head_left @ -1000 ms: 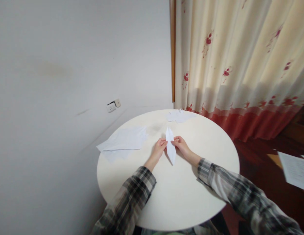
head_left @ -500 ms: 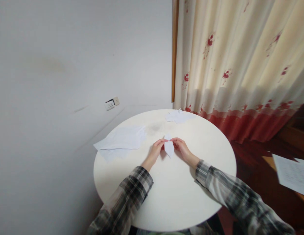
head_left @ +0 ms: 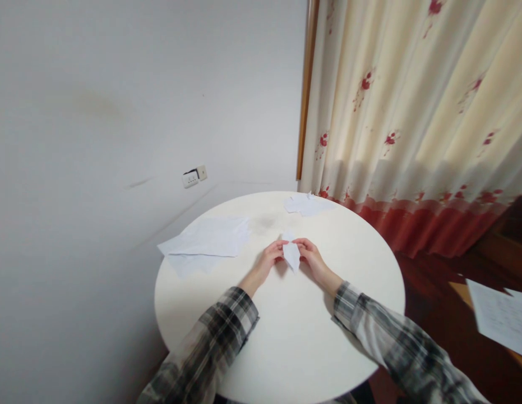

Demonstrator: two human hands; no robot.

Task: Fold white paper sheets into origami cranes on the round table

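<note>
A small folded white paper (head_left: 291, 256), pointed at its near end, is between my two hands over the round white table (head_left: 294, 348). My left hand (head_left: 271, 258) pinches its left edge with thumb and fingers. On the right edge, my right hand (head_left: 311, 257) pinches it in the same way. The fingertips of both hands nearly meet at the upper part of the paper. Some fingers are hidden behind it.
White sheets (head_left: 210, 237) lie spread at the table's left, one corner over the edge. Smaller paper pieces (head_left: 306, 205) lie at the far edge. Beyond stand a wall with a socket (head_left: 190, 179) and a flowered curtain (head_left: 395, 112). Written sheets (head_left: 500, 311) rest at the right.
The view has shifted slightly. Both hands keep their pinch on the folded paper, whose pointed near end has tilted a little to the right.
</note>
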